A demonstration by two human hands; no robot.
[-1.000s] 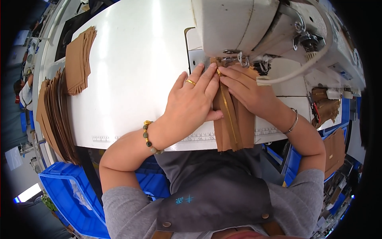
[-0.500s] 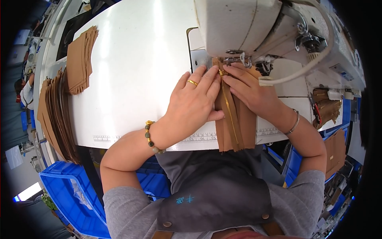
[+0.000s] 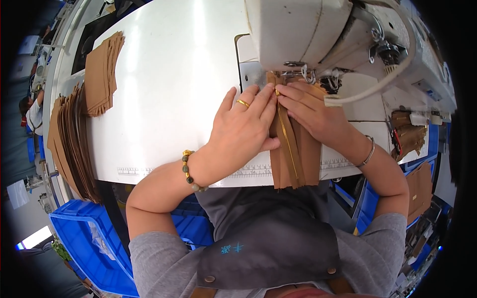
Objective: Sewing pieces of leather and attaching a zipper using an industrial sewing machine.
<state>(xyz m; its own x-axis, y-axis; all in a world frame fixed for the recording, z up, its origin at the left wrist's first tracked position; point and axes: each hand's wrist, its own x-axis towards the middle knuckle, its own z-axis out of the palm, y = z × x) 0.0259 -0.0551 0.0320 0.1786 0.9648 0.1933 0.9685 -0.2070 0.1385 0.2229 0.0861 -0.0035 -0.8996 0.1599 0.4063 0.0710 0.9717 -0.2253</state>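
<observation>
The left hand [image 3: 243, 121], fingers slightly spread, and the right hand [image 3: 320, 111], fingers closer together, lie flat along the zip [image 3: 284, 131] on brown cloth [image 3: 310, 161] at the machine [image 3: 293, 30], most length apparently unsewn.

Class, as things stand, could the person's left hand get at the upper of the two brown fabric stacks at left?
Probably yes, with a stretch: only white tabletop shows between the left hand and the upper brown fabric stack, though it would have to leave the zippered fabric.
</observation>
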